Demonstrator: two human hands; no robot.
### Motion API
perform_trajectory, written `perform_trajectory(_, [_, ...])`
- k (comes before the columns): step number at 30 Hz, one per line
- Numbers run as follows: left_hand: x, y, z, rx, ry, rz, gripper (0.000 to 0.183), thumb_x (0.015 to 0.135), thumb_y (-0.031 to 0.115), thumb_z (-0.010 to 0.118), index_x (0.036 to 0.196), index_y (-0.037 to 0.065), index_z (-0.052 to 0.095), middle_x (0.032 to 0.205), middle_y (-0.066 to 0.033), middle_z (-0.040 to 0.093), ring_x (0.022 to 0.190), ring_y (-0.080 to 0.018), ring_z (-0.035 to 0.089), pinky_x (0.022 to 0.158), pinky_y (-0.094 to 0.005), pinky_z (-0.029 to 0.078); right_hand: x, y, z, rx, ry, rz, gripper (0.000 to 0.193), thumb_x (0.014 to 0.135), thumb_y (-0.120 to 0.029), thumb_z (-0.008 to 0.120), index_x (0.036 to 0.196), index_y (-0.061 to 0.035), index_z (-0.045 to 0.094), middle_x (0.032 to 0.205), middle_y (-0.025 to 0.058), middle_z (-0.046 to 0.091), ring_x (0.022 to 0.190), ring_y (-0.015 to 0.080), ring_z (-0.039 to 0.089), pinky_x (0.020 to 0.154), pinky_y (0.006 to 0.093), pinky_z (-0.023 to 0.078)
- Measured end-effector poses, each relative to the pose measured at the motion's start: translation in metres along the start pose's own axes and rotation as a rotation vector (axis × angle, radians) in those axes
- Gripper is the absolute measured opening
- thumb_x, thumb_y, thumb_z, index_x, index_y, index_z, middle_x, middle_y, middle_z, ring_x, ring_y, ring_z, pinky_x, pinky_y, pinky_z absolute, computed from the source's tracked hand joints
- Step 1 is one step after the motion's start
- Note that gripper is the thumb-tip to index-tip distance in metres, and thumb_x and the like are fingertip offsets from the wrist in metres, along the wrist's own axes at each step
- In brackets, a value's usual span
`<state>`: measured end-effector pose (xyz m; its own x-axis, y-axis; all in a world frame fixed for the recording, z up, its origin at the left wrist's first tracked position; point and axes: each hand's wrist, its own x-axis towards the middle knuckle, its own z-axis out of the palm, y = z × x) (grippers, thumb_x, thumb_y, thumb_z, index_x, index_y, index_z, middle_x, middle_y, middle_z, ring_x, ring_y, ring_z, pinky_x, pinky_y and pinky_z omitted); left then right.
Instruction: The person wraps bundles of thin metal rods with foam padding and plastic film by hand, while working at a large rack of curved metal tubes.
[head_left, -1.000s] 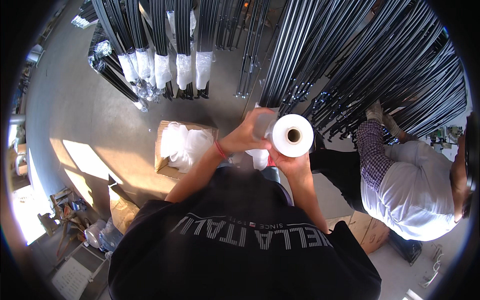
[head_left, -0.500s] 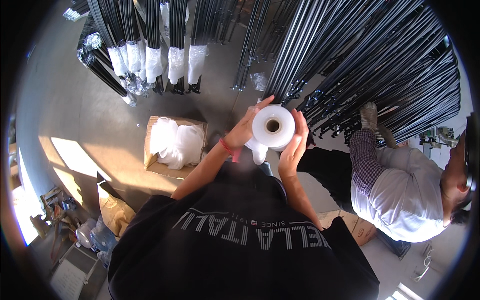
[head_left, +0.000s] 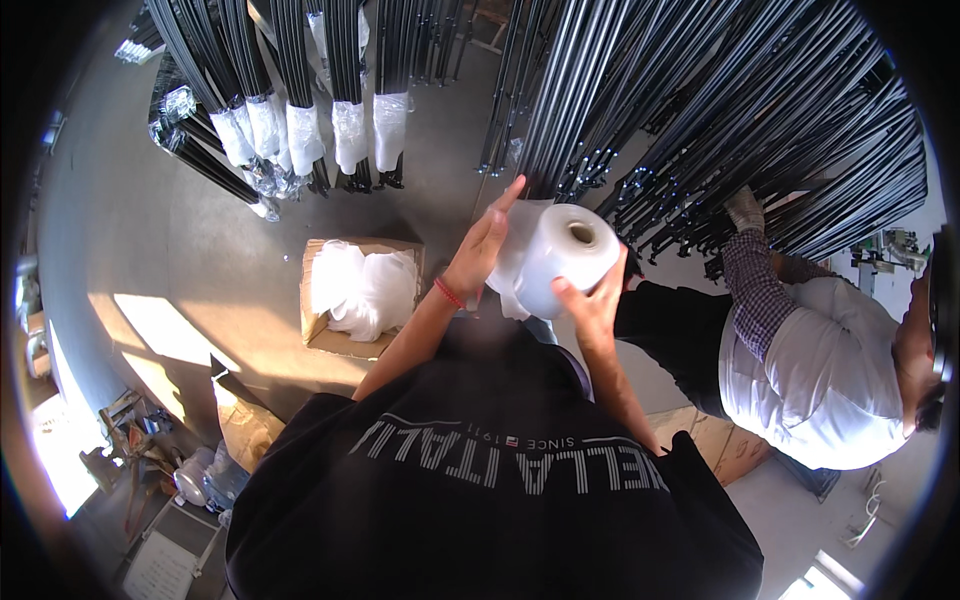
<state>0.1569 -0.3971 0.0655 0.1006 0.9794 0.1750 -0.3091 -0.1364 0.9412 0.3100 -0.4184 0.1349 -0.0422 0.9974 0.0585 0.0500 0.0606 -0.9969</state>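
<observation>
A roll of clear stretch film is in front of my chest, tilted so its hollow core faces up and to the right. My right hand grips the roll's right side, thumb on the near face and fingers round the far side. To the left of the roll, my left hand has its fingers stretched out along a loose sheet of film coming off the roll. Just beyond my hands stand thin black metal rods, their lower ends close to the roll.
A cardboard box of white wrapping sits on the floor at left. Beyond it stand several rod bundles with film-wrapped ends. A co-worker at right reaches a gloved hand into a dense rack of rods.
The roll has shifted right and tipped over to the right. My left hand has come away from its side, and a sheet of film now spans between them.
</observation>
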Motion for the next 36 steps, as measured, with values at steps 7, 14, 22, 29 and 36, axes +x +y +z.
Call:
perform_trajectory(7, [-0.001,0.004,0.005,0.068,0.215,-0.050,0.049,0.094,0.030,0.028,0.129,-0.003,0.029,0.133,-0.0092,0.034,0.115,-0.0130,0.035,0.097,-0.0240,0.024,0.034,-0.006,-0.035,-0.124,0.215,0.064,0.065,0.060,-0.024,0.074,0.109,0.0023,0.039,0.098,0.0129,0.049,0.089,0.0189,0.050,0.078,0.0319,0.043])
perform_trajectory(14, [-0.001,-0.004,0.011,0.055,0.518,-0.161,0.043,0.092,0.033,0.035,0.091,-0.003,0.059,0.074,-0.0015,0.055,0.069,-0.0074,0.046,0.063,-0.0226,0.039,0.077,0.039,-0.047,-0.087,0.235,0.120,0.068,0.060,-0.023,0.076,0.109,0.0058,0.038,0.096,0.0144,0.051,0.087,0.0199,0.052,0.076,0.0305,0.044])
perform_trajectory(22, [0.003,-0.018,0.002,-0.073,0.543,-0.270,0.042,0.090,0.031,0.042,0.055,0.006,0.042,0.055,0.0057,0.037,0.054,-0.0030,0.033,0.046,-0.0233,0.026,0.121,0.059,-0.023,-0.188,0.110,0.149,0.079,0.055,-0.028,0.078,0.112,0.0066,0.036,0.102,0.0181,0.051,0.090,0.0230,0.054,0.076,0.0320,0.048])
perform_trajectory(29, [0.013,0.011,-0.004,-0.372,0.338,-0.592,0.026,0.084,0.025,0.050,0.077,0.003,0.060,0.065,-0.0002,0.054,0.057,-0.0075,0.050,0.050,-0.0224,0.039,0.139,0.098,0.025,0.159,-0.267,0.088,0.048,0.065,-0.019,0.070,0.103,-0.0033,0.047,0.086,0.0031,0.054,0.078,0.0124,0.054,0.068,0.0276,0.048])
perform_trajectory(36, [0.006,0.012,-0.004,-0.279,0.449,-0.568,0.021,0.083,0.024,0.053,0.086,0.003,0.057,0.071,-0.0024,0.055,0.060,-0.0079,0.052,0.052,-0.0215,0.041,0.132,0.093,0.039,0.275,-0.358,0.231,0.017,0.069,-0.013,0.067,0.078,-0.0043,0.057,0.068,0.0017,0.055,0.055,0.0098,0.054,0.050,0.0242,0.048])
